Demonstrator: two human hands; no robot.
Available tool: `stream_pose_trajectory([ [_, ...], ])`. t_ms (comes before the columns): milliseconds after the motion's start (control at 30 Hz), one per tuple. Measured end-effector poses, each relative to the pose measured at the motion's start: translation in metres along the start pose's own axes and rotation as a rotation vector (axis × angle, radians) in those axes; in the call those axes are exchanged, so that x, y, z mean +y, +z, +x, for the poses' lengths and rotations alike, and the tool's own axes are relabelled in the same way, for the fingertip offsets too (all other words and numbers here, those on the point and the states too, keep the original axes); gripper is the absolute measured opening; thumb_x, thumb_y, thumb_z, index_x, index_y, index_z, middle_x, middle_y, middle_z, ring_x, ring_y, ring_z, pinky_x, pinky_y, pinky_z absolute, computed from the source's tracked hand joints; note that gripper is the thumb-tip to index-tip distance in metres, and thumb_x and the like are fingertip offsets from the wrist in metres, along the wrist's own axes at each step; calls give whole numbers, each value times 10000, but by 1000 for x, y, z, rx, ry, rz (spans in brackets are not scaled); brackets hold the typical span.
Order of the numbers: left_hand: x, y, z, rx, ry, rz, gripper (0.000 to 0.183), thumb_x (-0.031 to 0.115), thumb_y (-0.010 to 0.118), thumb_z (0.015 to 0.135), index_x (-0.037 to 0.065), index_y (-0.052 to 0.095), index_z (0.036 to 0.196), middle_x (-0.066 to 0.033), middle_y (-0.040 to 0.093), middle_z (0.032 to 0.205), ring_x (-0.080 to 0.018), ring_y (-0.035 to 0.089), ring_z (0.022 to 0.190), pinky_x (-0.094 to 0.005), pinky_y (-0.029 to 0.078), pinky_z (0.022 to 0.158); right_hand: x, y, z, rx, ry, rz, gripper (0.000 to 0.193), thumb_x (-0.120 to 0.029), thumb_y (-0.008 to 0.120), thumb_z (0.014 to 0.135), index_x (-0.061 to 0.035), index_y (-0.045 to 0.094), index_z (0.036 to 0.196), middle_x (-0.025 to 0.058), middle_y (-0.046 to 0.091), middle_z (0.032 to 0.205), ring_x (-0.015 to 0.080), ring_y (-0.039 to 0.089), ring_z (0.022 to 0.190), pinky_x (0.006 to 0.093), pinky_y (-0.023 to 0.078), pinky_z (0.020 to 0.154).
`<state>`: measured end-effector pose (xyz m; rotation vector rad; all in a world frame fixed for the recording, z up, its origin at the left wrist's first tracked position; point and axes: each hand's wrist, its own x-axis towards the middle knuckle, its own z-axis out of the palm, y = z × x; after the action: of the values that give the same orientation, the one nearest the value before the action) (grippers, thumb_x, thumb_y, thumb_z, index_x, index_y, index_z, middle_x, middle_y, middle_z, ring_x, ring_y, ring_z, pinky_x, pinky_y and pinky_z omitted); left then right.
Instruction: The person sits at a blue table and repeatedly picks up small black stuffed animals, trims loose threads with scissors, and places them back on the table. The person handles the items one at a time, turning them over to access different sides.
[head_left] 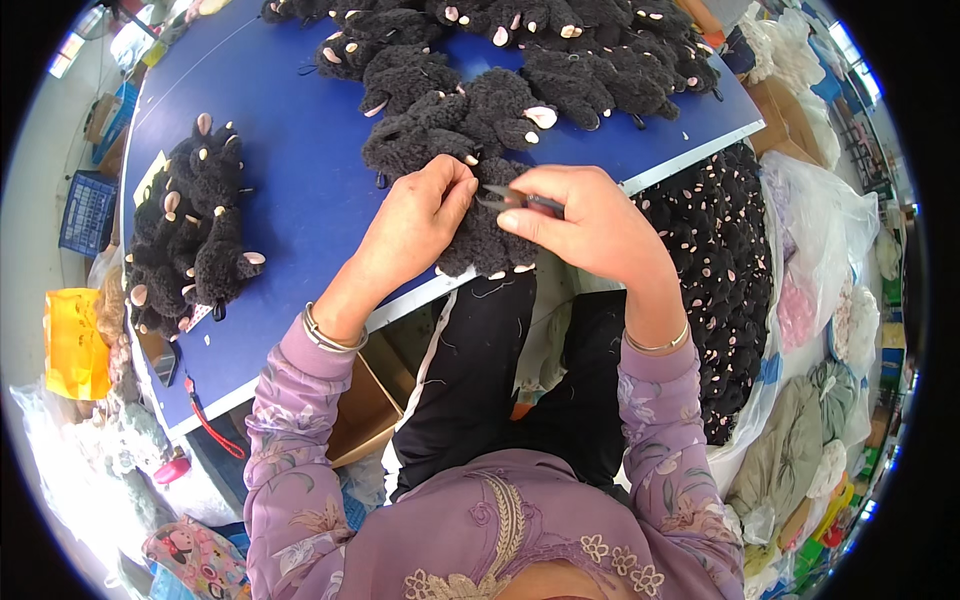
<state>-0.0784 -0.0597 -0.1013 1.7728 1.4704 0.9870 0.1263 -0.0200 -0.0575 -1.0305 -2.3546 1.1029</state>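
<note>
A black curly plush toy (487, 240) with small pale pink tips lies at the near edge of the blue table, above my lap. My left hand (425, 208) is closed in a pinch at its upper left side; what the fingertips hold is too small to make out. Dark thread snips (524, 200) are gripped in my right hand (590, 218), their blades pointing left, close to the left fingertips. Just beyond, more black plush toys (500, 105) lie against one another.
Many similar toys cover the far side of the blue table (290, 150), and a separate pile (195, 225) sits at its left. A large white bag of black plush pieces (715, 290) stands to the right. A cardboard box (365, 415) is under the near edge.
</note>
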Motion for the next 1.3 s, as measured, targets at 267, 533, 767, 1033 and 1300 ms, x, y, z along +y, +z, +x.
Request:
stream_pose_trajectory([
  [267,1,3,1,-52,-55,-137,166,146,518,962,-15,539,923,-55,607,749,-103,569,645,-269,490,587,-4,10,1,-2,87,-390,291,-276,629,821,1,640,733,187,621,737,368,614,735,450,480,665],
  [533,-2,6,2,-46,-48,-190,174,145,522,962,-24,524,921,-60,603,748,-103,566,643,-268,498,597,-24,10,2,20,143,-544,293,-258,629,818,19,637,722,195,632,767,365,627,772,448,502,699],
  [767,-11,8,4,-47,24,-97,169,143,519,965,-16,515,907,-51,589,734,-98,554,636,-266,502,591,-30,14,7,23,104,-657,260,-234,632,808,11,641,719,188,634,742,369,630,753,445,510,668],
  [1033,2,-14,1,51,-71,-358,189,168,489,977,1,526,897,-50,612,747,-89,568,568,-237,474,532,-19,-2,8,121,216,-282,305,-267,562,893,27,624,843,205,612,744,334,605,706,394,472,661],
  [1300,-21,-95,5,569,63,63,236,221,594,932,23,597,806,-33,638,720,-67,543,536,-224,428,503,32,-17,1,277,308,-32,378,-330,593,907,28,544,796,59,513,689,121,443,655,309,404,610],
])
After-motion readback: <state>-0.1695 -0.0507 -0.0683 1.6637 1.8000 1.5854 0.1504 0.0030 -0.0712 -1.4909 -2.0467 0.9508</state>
